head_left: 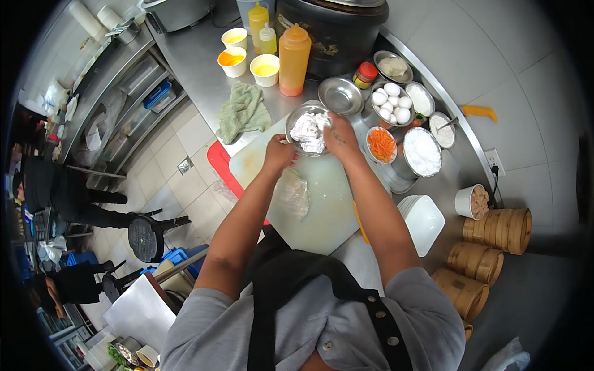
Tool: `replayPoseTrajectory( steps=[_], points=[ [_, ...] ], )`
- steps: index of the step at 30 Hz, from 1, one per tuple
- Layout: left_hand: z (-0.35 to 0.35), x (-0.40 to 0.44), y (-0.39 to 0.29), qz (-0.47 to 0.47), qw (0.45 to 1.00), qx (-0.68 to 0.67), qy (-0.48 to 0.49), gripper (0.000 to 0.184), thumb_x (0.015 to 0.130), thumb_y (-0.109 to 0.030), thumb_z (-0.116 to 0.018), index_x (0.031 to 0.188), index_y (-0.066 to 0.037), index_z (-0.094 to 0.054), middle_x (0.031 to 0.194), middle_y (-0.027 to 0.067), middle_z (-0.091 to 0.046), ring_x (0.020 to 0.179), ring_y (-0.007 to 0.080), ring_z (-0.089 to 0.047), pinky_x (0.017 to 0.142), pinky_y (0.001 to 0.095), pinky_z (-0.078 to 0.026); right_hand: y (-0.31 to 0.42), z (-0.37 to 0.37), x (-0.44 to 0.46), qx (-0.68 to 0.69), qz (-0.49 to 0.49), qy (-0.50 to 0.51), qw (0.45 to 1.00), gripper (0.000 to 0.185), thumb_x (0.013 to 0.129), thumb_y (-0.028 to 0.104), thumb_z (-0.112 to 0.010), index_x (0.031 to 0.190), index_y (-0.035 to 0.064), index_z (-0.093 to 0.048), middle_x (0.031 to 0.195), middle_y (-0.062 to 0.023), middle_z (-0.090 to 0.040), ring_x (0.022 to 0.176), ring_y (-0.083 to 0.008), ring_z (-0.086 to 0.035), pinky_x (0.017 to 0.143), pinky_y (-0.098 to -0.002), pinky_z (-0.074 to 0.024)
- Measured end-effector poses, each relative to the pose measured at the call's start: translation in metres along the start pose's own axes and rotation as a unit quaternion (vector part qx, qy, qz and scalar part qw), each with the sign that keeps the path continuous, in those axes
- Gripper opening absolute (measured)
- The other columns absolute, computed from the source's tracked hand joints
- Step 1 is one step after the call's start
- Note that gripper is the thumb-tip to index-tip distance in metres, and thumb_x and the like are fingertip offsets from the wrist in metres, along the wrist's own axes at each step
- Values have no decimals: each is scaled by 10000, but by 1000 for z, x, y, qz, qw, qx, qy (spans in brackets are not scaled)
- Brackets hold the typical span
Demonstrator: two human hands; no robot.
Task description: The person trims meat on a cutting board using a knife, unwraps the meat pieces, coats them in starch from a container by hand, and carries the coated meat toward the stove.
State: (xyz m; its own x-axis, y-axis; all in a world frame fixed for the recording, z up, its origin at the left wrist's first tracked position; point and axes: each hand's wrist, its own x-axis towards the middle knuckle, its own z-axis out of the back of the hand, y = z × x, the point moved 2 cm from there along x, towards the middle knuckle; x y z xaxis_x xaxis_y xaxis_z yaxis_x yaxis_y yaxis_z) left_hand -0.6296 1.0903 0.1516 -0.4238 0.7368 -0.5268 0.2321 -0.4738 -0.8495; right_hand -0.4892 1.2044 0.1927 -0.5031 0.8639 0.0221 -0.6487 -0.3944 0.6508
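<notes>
A steel bowl [291, 117] with white, floury lumps [310, 132] in it sits at the far end of a pale cutting board [331, 204]. My left hand [279, 153] is closed on the bowl's near left rim. My right hand [340, 137] reaches over the right rim, its fingers curled down at the white lumps; their tips are hidden. A crumpled clear plastic bag [292, 193] lies on the board below the bowl. A shallow steel bowl [341, 96] stands just beyond, and a cup of shredded carrot [381, 144] is to the right.
Eggs [391, 104], a bowl of white powder [423, 152] and white dishes [422, 224] line the right. Bamboo steamers [498, 230] stand farther right. Squeeze bottles [294, 62], yellow-filled cups [265, 70], a green cloth [244, 114] and a large black cooker [331, 43] are behind.
</notes>
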Motion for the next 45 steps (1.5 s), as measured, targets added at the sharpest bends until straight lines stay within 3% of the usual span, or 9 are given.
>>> replayPoseTrajectory(
  steps=[9, 11, 12, 13, 14, 17, 25, 36, 45],
  points=[
    [-27, 6, 16, -3, 989, -145, -1, 439, 778, 6, -515, 1196, 2, -383, 837, 160, -632, 620, 225, -650, 465, 326, -539, -31, -9, 10, 16, 171, -139, 975, 303, 748, 47, -557, 1041, -31, -574, 1012, -209, -601, 971, -327, -570, 874, -379, -433],
    [-30, 9, 19, -43, 989, -134, -56, 317, 831, -128, -525, 1108, 15, -470, 809, 171, -618, 509, 236, -629, 396, 344, -527, -64, -27, 24, 193, 5, -30, 981, 341, 771, 97, -588, 1088, -27, -571, 1022, -183, -610, 963, -302, -581, 877, -371, -440],
    [-35, 25, 35, -64, 983, -158, -73, 305, 836, -155, -535, 1072, 30, -483, 790, 188, -612, 464, 259, -614, 384, 358, -514, -37, -10, 12, 30, 2, -96, 995, 378, 779, 112, -576, 1125, -40, -558, 1044, -146, -612, 924, -239, -594, 843, -340, -461],
    [-38, 33, 41, -82, 980, -168, -72, 302, 839, -182, -547, 1041, 37, -495, 774, 192, -611, 444, 275, -606, 376, 361, -507, -76, -24, 31, 154, -51, -61, 985, 376, 802, 99, -536, 1156, -28, -545, 1061, -122, -606, 920, -204, -590, 833, -318, -468],
    [-31, 8, 20, -67, 981, -164, -81, 319, 830, -195, -565, 1037, 37, -500, 786, 200, -616, 461, 280, -614, 378, 362, -509, -57, -13, 21, 376, -138, -18, 916, 357, 832, 83, -489, 1174, -7, -536, 1062, -114, -604, 952, -207, -586, 848, -321, -462],
    [-23, -18, 8, -87, 970, -224, -42, 355, 787, -132, -573, 1106, 10, -504, 817, 181, -635, 491, 263, -624, 373, 339, -509, -46, 11, 9, 517, -150, -38, 842, 317, 869, 99, -460, 1162, 6, -535, 1087, -87, -604, 1009, -195, -572, 872, -322, -446],
    [36, -123, 18, -59, 941, -334, 5, 383, 828, -24, -476, 1205, 6, -419, 893, 171, -611, 526, 240, -616, 398, 327, -533, 64, 63, -44, 756, 32, 258, 600, 313, 934, 108, -440, 1219, -10, -489, 1223, -135, -552, 1101, -229, -543, 953, -389, -431],
    [190, -382, 134, -155, 857, -416, -261, 466, 761, 59, -457, 1224, 12, -444, 962, 157, -596, 686, 231, -642, 453, 305, -566, 149, -4, -142, 735, -49, 466, 490, 265, 908, 65, -440, 1135, -57, -501, 1088, -177, -569, 969, -275, -551, 876, -365, -460],
    [248, -669, 255, -267, 665, -439, -543, 499, 738, 61, -468, 1231, 11, -410, 1044, 153, -586, 726, 235, -644, 494, 310, -575, 186, -38, -227, 689, -24, 509, 515, 295, 934, 69, -427, 1192, -66, -473, 1158, -177, -554, 1024, -279, -546, 902, -363, -462]
  ],
)
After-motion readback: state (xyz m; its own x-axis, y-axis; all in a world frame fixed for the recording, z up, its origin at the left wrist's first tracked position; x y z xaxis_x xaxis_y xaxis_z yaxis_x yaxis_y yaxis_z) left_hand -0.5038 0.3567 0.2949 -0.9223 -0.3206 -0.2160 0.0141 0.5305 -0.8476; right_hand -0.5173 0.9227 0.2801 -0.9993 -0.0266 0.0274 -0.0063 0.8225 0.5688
